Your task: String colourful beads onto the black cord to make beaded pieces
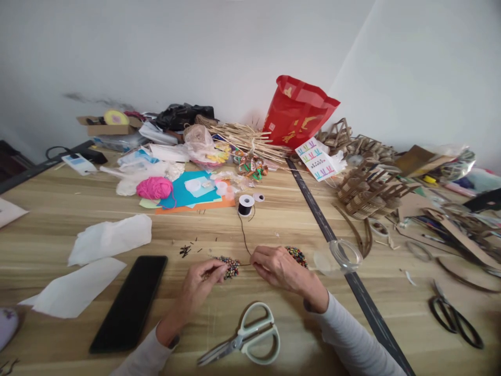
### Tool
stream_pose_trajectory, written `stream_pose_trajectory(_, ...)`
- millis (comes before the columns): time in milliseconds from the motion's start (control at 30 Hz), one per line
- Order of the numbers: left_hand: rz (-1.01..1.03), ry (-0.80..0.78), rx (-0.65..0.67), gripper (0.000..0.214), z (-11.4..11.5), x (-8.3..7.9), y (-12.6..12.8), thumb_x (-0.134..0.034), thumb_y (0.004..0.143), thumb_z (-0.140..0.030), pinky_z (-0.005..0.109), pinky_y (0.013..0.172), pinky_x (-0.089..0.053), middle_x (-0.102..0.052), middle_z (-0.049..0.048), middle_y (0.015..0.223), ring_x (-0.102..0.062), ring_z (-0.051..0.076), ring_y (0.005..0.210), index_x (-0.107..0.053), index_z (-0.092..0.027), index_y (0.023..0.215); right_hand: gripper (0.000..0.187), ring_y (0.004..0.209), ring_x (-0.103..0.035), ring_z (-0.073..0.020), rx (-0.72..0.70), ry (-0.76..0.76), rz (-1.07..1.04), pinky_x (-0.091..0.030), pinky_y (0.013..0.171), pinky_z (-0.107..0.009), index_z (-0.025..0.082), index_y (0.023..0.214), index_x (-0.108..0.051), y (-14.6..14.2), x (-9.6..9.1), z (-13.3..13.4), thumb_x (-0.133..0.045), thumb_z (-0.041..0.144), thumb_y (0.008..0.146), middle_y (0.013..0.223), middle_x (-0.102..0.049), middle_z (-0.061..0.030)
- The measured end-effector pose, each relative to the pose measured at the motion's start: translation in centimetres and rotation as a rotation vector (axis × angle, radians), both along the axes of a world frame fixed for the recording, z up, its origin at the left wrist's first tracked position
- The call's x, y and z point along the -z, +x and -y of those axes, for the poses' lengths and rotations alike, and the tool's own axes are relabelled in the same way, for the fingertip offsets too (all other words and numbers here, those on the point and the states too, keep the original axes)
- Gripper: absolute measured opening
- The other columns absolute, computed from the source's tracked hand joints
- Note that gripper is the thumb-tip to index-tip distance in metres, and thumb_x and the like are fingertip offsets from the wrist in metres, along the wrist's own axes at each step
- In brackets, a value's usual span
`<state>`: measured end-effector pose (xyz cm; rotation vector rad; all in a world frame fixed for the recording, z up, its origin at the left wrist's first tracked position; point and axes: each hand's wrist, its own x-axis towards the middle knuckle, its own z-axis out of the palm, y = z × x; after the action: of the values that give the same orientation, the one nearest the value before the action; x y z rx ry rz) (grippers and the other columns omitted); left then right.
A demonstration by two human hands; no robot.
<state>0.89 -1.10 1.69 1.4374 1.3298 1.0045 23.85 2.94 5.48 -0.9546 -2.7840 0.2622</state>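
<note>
Low over the table, my left hand (198, 287) is closed at the edge of a small bunch of multicoloured beads (232, 266), thumb and fingers pinched together. A dark cord (243, 232) runs from a white spool (246, 205) of black cord down to my right hand (276, 266). The fingers of that hand are pinched on the cord, and a short stretch spans the gap to the beads. More multicoloured beads (296, 256) lie just behind my right hand, partly hidden by it. Scissors with pale green handles (250, 337) rest in front of both hands.
A black phone (129, 303) and white paper sheets (109, 235) lie at left. Pink yarn (154, 188) sits by blue card (188, 193). A red bag (299, 112) stands behind. Small woven baskets (364, 193), a clear plastic container (346, 256) and black scissors (454, 316) are at right.
</note>
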Motion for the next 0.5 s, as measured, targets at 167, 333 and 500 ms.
stream_pose_trajectory(167,-0.031,0.022,0.096,0.02,0.1,0.4,0.5,-0.06,0.078,-0.032,0.025,0.061,-0.045,-0.065,0.0027,0.063,-0.057,0.017,0.06,-0.068,-0.016,0.069,0.026,0.081,-0.061,-0.0148,-0.051,-0.092,-0.153,-0.044,0.065,-0.023,0.017,0.11,-0.051,-1.5,0.0,0.8,-0.059,0.029,0.089,0.106,-0.06,-0.0082)
stream_pose_trajectory(333,-0.063,0.076,0.168,0.021,0.2,0.7,0.8,-0.06,0.078,-0.031,0.026,0.063,-0.045,-0.068,0.0041,0.065,-0.059,0.018,0.064,-0.067,-0.016,0.065,0.014,0.082,-0.062,-0.0149,-0.111,-0.158,-0.159,-0.045,0.068,-0.022,0.018,0.107,-0.052,-3.3,0.8,1.4,-0.051,0.025,0.094,0.095,-0.062,-0.0062)
stream_pose_trajectory(500,-0.098,0.087,0.134,0.024,0.1,0.6,0.4,-0.058,0.079,-0.033,0.024,0.06,-0.043,-0.065,0.0028,0.061,-0.057,0.017,0.061,-0.066,-0.015,0.064,0.008,0.076,-0.062,-0.0141,-0.099,-0.168,-0.197,-0.043,0.066,-0.022,0.018,0.099,-0.055,-3.4,1.4,1.2,-0.048,0.021,0.096,0.087,-0.063,-0.0049)
